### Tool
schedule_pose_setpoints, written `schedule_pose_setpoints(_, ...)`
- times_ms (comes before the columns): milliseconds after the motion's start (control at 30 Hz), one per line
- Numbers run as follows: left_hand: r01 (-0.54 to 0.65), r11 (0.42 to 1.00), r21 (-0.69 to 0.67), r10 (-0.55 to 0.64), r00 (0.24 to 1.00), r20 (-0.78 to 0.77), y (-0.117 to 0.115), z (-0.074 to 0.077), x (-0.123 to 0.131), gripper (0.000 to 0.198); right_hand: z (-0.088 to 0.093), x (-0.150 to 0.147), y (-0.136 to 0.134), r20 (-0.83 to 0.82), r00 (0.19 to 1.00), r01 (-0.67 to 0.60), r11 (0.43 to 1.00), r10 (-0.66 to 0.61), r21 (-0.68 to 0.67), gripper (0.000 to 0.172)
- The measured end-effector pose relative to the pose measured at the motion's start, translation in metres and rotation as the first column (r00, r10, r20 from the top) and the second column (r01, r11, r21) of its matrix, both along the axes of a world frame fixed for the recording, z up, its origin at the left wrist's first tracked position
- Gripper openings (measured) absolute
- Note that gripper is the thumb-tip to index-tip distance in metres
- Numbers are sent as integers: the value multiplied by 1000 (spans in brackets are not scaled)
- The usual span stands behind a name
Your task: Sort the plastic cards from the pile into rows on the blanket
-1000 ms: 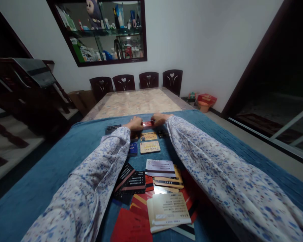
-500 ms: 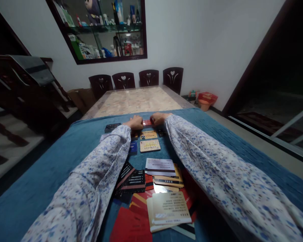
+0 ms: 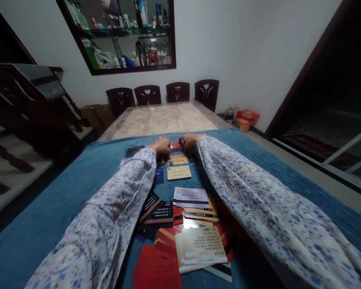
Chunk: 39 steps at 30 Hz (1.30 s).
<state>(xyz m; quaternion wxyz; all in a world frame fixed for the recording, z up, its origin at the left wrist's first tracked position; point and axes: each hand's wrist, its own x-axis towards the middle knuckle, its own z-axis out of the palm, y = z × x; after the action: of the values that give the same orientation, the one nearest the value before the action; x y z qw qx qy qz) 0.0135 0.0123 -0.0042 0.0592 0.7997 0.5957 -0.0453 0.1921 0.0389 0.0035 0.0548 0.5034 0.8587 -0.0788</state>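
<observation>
At the far end of the blue cloth, my left hand (image 3: 161, 145) and my right hand (image 3: 190, 141) have curled fingers at the two ends of a red card (image 3: 176, 145). Below it lie a yellow card (image 3: 177, 160) and a cream card stack (image 3: 179, 172). Partly hidden by my left sleeve is a blue card stack (image 3: 159, 175); dark cards (image 3: 134, 151) lie left of that hand. Between my forearms spreads a loose pile: black cards (image 3: 161, 214), a pale lilac card (image 3: 191, 197), gold cards (image 3: 203, 247) and red cards (image 3: 158, 267).
The blue cloth (image 3: 87, 192) covers the near part of a marble-patterned table (image 3: 168, 116). Several dark chairs (image 3: 178, 92) line its far end. A glass-shelved cabinet (image 3: 126, 32) is set in the wall, and an orange bin (image 3: 243, 125) stands on the floor at right.
The view has shifted very slightly. Both hands stay at the red card, with only a small movement of the right fingers; the other cards lie as before.
</observation>
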Motion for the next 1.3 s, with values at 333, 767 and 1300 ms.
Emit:
schedule_pose_setpoints(333, 28, 994, 101, -22, 998, -65, -18, 11, 2, 44, 4, 12, -3, -35, 999, 10, 999, -9, 31, 94)
schedule_pose_setpoints(767, 101, 982, 158, -90, 993, -74, -69, 24, 5, 45, 21, 36, -49, -52, 997, -37, 974, 50, 223, 68)
schedule_pose_setpoints(1300, 197, 962, 186, -199, 980, -8, -137, 15, -6, 38, 13, 47, -121, -48, 985, -147, 959, 164, 243, 26)
